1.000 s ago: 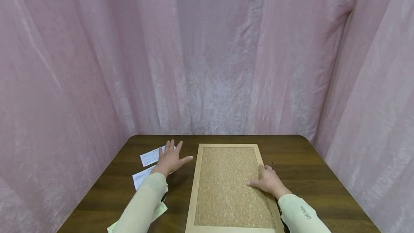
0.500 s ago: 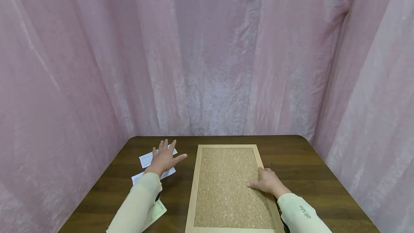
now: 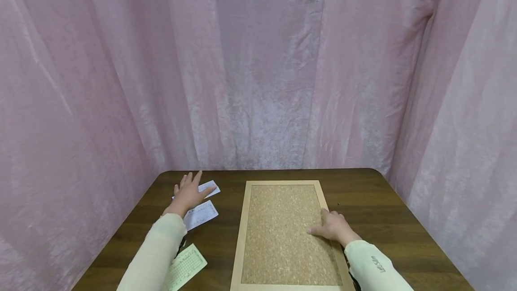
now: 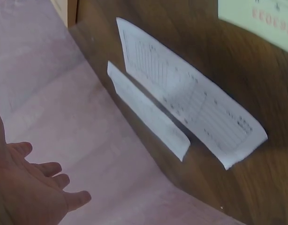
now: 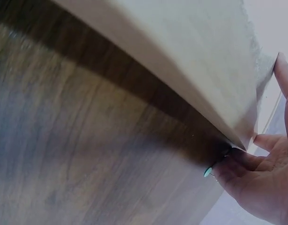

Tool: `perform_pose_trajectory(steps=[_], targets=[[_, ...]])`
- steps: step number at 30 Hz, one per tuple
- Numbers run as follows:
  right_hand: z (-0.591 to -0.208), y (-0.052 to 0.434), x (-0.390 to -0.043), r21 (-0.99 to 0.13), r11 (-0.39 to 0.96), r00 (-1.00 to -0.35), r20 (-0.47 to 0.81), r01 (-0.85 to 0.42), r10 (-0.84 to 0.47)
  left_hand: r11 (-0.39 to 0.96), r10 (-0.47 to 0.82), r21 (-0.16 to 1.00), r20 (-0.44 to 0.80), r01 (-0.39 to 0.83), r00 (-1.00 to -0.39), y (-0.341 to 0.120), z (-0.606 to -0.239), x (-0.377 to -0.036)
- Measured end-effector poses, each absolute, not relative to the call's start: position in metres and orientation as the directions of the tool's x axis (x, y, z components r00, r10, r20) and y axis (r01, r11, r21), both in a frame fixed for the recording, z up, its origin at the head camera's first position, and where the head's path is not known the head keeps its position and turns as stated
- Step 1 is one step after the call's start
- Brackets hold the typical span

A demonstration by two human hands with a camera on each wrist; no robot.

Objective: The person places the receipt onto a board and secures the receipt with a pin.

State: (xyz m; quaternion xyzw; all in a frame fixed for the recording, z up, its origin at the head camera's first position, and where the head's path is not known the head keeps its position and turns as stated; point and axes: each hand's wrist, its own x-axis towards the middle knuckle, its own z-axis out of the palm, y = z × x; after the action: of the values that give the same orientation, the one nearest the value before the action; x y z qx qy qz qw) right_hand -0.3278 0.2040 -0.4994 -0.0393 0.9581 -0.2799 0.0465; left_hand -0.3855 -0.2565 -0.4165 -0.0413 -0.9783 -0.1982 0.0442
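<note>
My left hand (image 3: 187, 196) reaches over the left of the table with its fingers spread and holds nothing. Beneath and beside it lie two whitish printed paper slips, the far one (image 3: 211, 187) partly covered by the hand and the nearer one (image 3: 203, 213) lower down. A pale green printed slip (image 3: 188, 265) lies closer to me, partly under my sleeve. My right hand (image 3: 336, 228) grips the right edge of a wood-framed cork board (image 3: 282, 232), thumb on the cork and fingers over the frame. A small green-headed pin (image 5: 208, 172) shows right by the fingertips in the right wrist view.
The brown wooden table (image 3: 375, 219) carries everything here, with rounded far corners. Pink velvet curtains (image 3: 266, 80) hang close behind it and on both sides. A tiny dark speck (image 3: 338, 204) is on the table right of the board.
My left hand has moved left across the slips, uncovering more of the nearer white slip and the green one. The right hand stays on the board's edge.
</note>
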Motion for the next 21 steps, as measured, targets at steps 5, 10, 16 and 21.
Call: perform_pose_trajectory(steps=[5,10,16,21], targets=[[-0.5,0.205,-0.327,-0.54,0.84,-0.994,-0.054,-0.053,-0.098,0.901,0.03,0.429,0.101,0.071,-0.994,-0.276,-0.41,-0.388],[-0.5,0.205,-0.326,-0.544,0.838,-0.995,-0.047,-0.051,-0.091,0.893,0.008,0.447,0.112,0.058,-0.994,-0.294,-0.405,-0.391],[-0.502,0.205,-0.327,-0.532,0.845,-0.995,-0.036,-0.055,-0.088,0.879,0.008,0.474,0.1,0.054,-0.995,-0.309,-0.399,-0.391],[-0.502,0.205,-0.327,-0.535,0.843,-0.996,-0.033,-0.055,-0.086,0.876,0.02,0.477,0.115,0.073,-0.993,-0.317,-0.399,-0.393]])
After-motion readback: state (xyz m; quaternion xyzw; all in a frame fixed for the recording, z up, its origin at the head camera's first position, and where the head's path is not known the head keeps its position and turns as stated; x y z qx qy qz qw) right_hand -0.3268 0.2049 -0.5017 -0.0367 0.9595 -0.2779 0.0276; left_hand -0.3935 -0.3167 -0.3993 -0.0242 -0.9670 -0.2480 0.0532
